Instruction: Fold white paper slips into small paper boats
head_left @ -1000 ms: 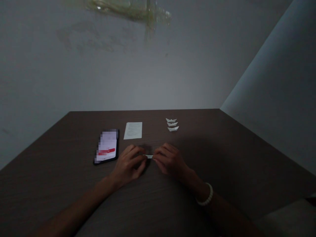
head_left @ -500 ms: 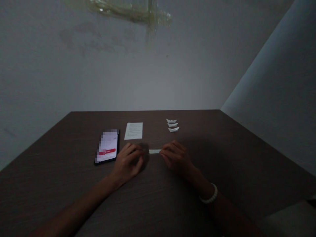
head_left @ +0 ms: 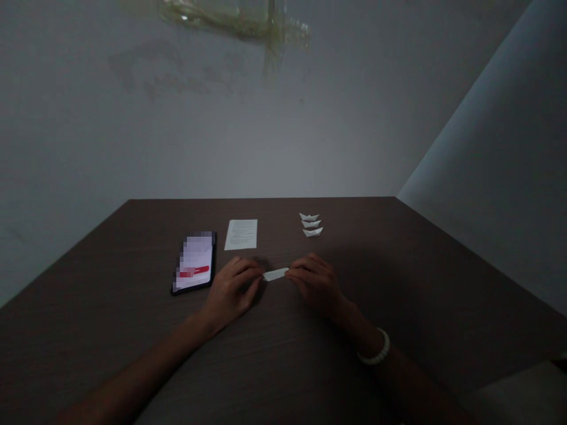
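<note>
A small folded piece of printed paper [head_left: 275,274] is stretched between my two hands, just above or on the table. My left hand [head_left: 233,287] pinches its left end between thumb and fingers. At its right end, the fingertips of my right hand [head_left: 315,282] are closed on the paper. The fingers cover both ends of the strip. Beyond my right hand, three small white paper boats [head_left: 312,225] stand in a short row, one behind another.
A phone [head_left: 195,262] with a lit screen lies left of my left hand. Printed sheets [head_left: 241,235] lie flat behind that hand. The dark brown table [head_left: 266,366] reaches back to a grey wall [head_left: 212,141]. A pale bead bracelet [head_left: 376,349] circles my right wrist.
My left hand has moved slightly right and now grips the paper's left end, which was free before. The paper has tilted, its left end lower. My right hand has kept its hold.
</note>
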`<state>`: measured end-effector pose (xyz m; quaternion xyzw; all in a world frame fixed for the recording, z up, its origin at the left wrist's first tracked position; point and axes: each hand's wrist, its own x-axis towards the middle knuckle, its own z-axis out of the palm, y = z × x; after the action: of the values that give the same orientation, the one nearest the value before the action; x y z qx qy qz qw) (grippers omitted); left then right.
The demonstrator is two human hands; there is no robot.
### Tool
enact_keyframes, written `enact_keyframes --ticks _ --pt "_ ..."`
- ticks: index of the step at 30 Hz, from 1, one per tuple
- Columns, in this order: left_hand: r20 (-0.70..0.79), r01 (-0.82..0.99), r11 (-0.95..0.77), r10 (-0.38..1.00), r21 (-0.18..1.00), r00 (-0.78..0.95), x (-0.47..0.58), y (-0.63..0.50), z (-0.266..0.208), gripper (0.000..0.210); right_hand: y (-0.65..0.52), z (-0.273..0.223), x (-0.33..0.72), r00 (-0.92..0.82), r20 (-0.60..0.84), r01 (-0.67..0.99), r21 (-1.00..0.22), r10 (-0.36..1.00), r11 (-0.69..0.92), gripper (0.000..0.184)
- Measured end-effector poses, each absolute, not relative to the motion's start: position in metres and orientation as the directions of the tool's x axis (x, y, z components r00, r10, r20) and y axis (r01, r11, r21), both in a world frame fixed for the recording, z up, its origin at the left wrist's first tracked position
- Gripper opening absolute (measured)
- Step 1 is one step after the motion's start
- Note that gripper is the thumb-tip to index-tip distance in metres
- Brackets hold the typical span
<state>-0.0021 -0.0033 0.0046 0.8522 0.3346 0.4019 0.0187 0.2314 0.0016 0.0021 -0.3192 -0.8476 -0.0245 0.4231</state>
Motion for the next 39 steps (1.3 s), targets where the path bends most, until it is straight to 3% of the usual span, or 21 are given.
enact_keyframes --ticks 6,11,17,21,24,32,39 --pt "0.688 0.538 -0.794 0.559 0.284 0.463 -0.0031 -0.0024 0.0042 0.015 0.0002 0.0033 0.2291 -0.478 0.695 0.528 -0.262 0.537 0.808 0.015" --pt "0.709 0.523 -0.818 0.514 0.237 0.483 -0.0060 -0.0019 0.0006 0.020 0.0019 0.0037 0.2269 -0.473 0.605 0.500 -0.415 0.641 0.760 0.006" --pt "0.711 0.507 -0.849 0.448 0.148 0.543 -0.0075 -0.0063 0.0003 0.025 0.0042 0.0014 0.2268 -0.497 0.514 0.442 -0.543 0.699 0.714 0.043" --pt "0.683 0.489 -0.864 0.429 0.119 0.592 -0.0082 -0.0090 0.0017 0.024 0.0033 0.0003 0.2245 -0.528 0.492 0.383 -0.589 0.692 0.711 0.047" --pt "0.671 0.482 -0.868 0.428 0.119 0.605 -0.0079 -0.0101 0.0038 0.024 0.0032 0.0016 0.2225 -0.524 0.499 0.370 -0.596 0.690 0.713 0.042" --pt "0.639 0.504 -0.833 0.518 0.228 0.568 -0.0047 -0.0089 0.0025 0.030 0.0046 0.0037 0.2228 -0.519 0.544 0.408 -0.520 0.659 0.750 0.008" --pt "0.592 0.564 -0.810 0.537 0.164 0.600 -0.0043 -0.0070 0.0044 0.032 0.0047 0.0053 0.2264 -0.455 0.639 0.422 -0.460 0.621 0.782 0.018"
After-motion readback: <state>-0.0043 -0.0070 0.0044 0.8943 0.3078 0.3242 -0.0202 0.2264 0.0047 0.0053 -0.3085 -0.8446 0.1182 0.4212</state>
